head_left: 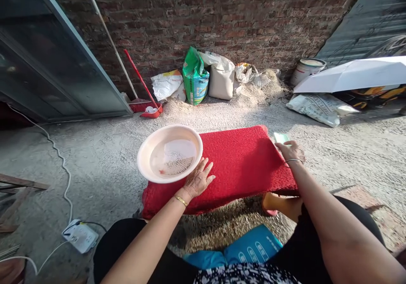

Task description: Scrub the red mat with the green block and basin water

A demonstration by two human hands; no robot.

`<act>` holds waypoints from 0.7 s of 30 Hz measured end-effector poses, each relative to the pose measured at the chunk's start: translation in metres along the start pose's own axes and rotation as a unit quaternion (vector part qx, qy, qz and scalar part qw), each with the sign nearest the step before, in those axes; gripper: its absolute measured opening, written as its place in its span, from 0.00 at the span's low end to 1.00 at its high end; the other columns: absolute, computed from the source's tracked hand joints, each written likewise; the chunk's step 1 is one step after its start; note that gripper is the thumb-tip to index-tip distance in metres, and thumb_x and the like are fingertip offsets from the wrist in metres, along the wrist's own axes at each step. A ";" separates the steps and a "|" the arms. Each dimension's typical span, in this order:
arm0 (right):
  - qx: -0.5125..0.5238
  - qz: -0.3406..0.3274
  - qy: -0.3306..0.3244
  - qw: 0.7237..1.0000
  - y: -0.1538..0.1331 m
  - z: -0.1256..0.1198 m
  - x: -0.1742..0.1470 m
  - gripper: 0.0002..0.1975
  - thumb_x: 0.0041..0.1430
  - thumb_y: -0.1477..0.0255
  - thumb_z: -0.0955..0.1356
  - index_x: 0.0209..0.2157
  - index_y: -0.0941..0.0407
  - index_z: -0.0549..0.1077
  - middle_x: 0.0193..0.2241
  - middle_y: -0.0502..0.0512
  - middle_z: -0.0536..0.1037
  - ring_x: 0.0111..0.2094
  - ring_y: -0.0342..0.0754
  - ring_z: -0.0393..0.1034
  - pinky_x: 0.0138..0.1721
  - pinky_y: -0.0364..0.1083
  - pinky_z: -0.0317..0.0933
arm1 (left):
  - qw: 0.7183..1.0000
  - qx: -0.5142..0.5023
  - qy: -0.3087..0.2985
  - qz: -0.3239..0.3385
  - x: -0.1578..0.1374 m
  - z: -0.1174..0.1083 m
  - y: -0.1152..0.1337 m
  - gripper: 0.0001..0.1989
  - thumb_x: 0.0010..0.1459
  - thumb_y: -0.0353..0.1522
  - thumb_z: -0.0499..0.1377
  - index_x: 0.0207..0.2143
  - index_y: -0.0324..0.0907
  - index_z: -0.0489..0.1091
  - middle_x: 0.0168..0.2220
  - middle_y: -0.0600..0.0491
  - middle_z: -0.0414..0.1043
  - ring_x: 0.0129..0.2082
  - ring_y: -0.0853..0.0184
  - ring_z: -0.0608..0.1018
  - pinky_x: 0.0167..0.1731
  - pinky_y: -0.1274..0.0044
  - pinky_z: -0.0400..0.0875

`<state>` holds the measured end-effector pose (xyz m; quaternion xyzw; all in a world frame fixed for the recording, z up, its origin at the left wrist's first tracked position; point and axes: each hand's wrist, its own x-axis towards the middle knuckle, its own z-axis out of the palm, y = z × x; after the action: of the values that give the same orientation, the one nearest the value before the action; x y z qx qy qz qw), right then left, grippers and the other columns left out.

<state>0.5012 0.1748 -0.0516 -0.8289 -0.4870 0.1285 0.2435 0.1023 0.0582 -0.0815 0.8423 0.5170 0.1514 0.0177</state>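
A red, fuzzy-textured cloth [234,161] covers a low, bench-like surface in front of me. On its left end stands a pale pink basin [144,159] with clear water in it and a small reddish spot at the bottom. My left hand [200,178] rests on the cloth with fingers spread, right beside the basin's rim. Past the cloth's right edge, my right hand [292,152] is closed around a flat, pale green piece [281,137] whose kind I cannot make out; its lower part is hidden by the fingers.
By the brick wall stand a red dustpan [152,111], a green bag [195,78], a white sack [221,78] and a bucket [307,69]. A white umbrella [352,74] lies at right. A power strip [80,235] with its cable sits at lower left.
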 end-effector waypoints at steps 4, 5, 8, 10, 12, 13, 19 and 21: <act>0.027 -0.022 -0.050 0.998 -0.061 0.025 -0.036 0.19 0.48 0.53 0.68 0.37 0.50 0.74 0.38 0.58 0.75 0.39 0.54 0.70 0.38 0.51 0.61 | 0.998 0.043 -0.015 0.030 0.001 0.009 -0.006 0.27 0.62 0.43 0.51 0.60 0.42 0.58 0.64 0.43 0.52 0.64 0.56 0.55 0.61 0.62 0.54; 0.034 -0.050 -0.070 0.996 -0.081 0.035 -0.048 0.19 0.46 0.52 0.69 0.37 0.49 0.74 0.38 0.55 0.75 0.39 0.53 0.69 0.38 0.50 0.61 | 0.998 0.054 -0.020 0.033 0.001 0.011 -0.007 0.27 0.62 0.44 0.50 0.61 0.43 0.57 0.65 0.44 0.51 0.64 0.56 0.55 0.61 0.62 0.53; 0.041 -0.138 -0.125 0.982 -0.138 0.066 -0.087 0.19 0.45 0.51 0.70 0.36 0.47 0.74 0.40 0.50 0.74 0.40 0.49 0.69 0.39 0.46 0.61 | 0.996 0.079 -0.036 0.030 0.000 0.016 -0.009 0.28 0.62 0.45 0.49 0.61 0.45 0.56 0.65 0.46 0.51 0.65 0.57 0.54 0.61 0.61 0.52; 0.028 -0.192 -0.161 0.968 -0.168 0.084 -0.108 0.20 0.46 0.51 0.69 0.38 0.47 0.73 0.40 0.51 0.72 0.39 0.47 0.70 0.39 0.45 0.60 | 0.995 0.089 -0.044 0.027 0.001 0.019 -0.010 0.28 0.62 0.46 0.49 0.62 0.47 0.56 0.65 0.47 0.51 0.65 0.57 0.54 0.61 0.61 0.52; 0.010 -0.228 -0.189 0.955 -0.187 0.098 -0.122 0.20 0.48 0.52 0.68 0.40 0.47 0.72 0.41 0.51 0.72 0.39 0.47 0.70 0.40 0.45 0.61 | 0.994 0.094 -0.046 0.029 0.001 0.019 -0.012 0.28 0.62 0.47 0.49 0.62 0.47 0.55 0.65 0.47 0.51 0.65 0.57 0.54 0.61 0.61 0.52; 0.000 -0.236 -0.197 0.952 -0.192 0.102 -0.124 0.20 0.49 0.52 0.68 0.41 0.47 0.72 0.42 0.52 0.71 0.39 0.47 0.70 0.40 0.45 0.61 | 0.994 0.095 -0.046 0.030 0.001 0.019 -0.012 0.28 0.62 0.47 0.49 0.62 0.47 0.55 0.65 0.47 0.50 0.65 0.57 0.54 0.61 0.62 0.52; -0.042 -0.173 -0.174 0.968 -0.160 0.092 -0.079 0.23 0.48 0.51 0.68 0.44 0.47 0.71 0.42 0.54 0.71 0.41 0.51 0.71 0.41 0.48 0.61 | 0.995 0.088 -0.044 0.033 0.004 0.011 -0.008 0.28 0.62 0.46 0.50 0.62 0.46 0.56 0.65 0.46 0.51 0.64 0.58 0.55 0.62 0.62 0.51; -0.053 -0.129 -0.148 0.979 -0.131 0.077 -0.051 0.24 0.48 0.51 0.68 0.44 0.48 0.71 0.43 0.55 0.71 0.42 0.52 0.70 0.42 0.50 0.62 | 0.995 0.083 -0.042 0.031 0.004 0.008 -0.006 0.28 0.62 0.45 0.50 0.61 0.45 0.57 0.64 0.46 0.52 0.64 0.58 0.55 0.62 0.62 0.51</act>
<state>0.3441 0.2056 -0.0483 -0.7425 -0.6268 0.1909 0.1394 0.1013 0.0658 -0.0896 0.8619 0.5006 0.0731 -0.0356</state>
